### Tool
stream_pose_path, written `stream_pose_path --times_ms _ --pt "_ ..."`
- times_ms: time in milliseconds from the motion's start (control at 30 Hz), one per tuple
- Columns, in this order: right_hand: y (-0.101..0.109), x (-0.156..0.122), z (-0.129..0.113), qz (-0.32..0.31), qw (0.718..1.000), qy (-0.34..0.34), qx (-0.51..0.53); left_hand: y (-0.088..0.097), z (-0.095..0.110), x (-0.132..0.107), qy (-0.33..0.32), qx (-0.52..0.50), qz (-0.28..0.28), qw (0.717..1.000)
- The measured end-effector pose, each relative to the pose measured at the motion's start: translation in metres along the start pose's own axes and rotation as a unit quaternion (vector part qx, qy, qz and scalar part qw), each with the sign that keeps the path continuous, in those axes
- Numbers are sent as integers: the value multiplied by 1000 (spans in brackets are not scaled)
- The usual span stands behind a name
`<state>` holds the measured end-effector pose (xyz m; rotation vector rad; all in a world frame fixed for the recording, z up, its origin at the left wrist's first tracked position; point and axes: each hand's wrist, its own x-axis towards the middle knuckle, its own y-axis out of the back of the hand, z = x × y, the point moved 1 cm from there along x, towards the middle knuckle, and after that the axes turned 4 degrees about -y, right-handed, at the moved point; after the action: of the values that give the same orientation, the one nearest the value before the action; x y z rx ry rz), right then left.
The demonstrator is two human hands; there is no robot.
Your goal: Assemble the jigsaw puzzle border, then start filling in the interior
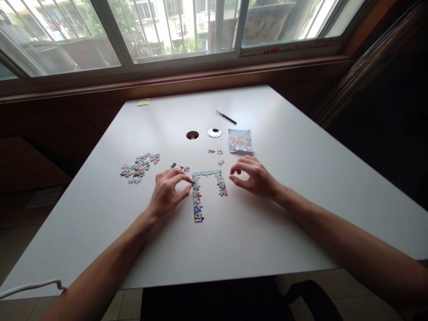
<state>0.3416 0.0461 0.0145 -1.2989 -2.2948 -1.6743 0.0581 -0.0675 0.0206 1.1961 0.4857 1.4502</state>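
A partly joined jigsaw puzzle [197, 200] lies flat on the white table, shaped like an upside-down U with its left side longer than its right. My left hand [169, 189] is at the outer left edge of it, thumb and index finger pinched together at the border pieces. To the right of the puzzle, my right hand [252, 176] hovers with fingers curled, thumb and index apart and nothing visible between them. A few loose puzzle pieces [220, 162] sit just above the top border. More loose pieces [185, 168] lie beyond my left hand.
A heap of loose pieces [137, 169] spreads over the left of the table [284, 236]. Behind the puzzle are a cable hole [192, 135], a round metal cover [214, 133], a picture packet [240, 141] and a pen [226, 117]. A white cable [30, 287] crosses the near left corner.
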Motion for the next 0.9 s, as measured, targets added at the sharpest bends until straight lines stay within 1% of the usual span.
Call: stream_pose_path --times_ms 67,133,200,267,400,700,800,900 --pt "-5 -2 -20 6 999 27 18 -5 15 -2 -28 -17 0 999" --pt "-12 -4 -38 -6 998 51 27 -8 29 -4 -59 -33 -4 998" --pt "-18 -5 -49 -23 997 67 32 -10 37 -5 -85 -42 0 995" --pt "-22 -5 -53 -40 995 76 47 -10 41 -6 -100 -46 3 994" --pt "-24 -5 -52 -54 992 83 80 -9 41 -6 -101 -48 -4 994" --pt "-24 -3 -57 -57 991 71 96 -10 43 -5 -109 -53 -13 993" --pt "-17 -3 -48 -72 990 56 107 -8 36 -6 -88 -48 -7 995" --pt "-4 -4 -34 -122 983 37 131 -6 25 -6 -58 -43 0 997"
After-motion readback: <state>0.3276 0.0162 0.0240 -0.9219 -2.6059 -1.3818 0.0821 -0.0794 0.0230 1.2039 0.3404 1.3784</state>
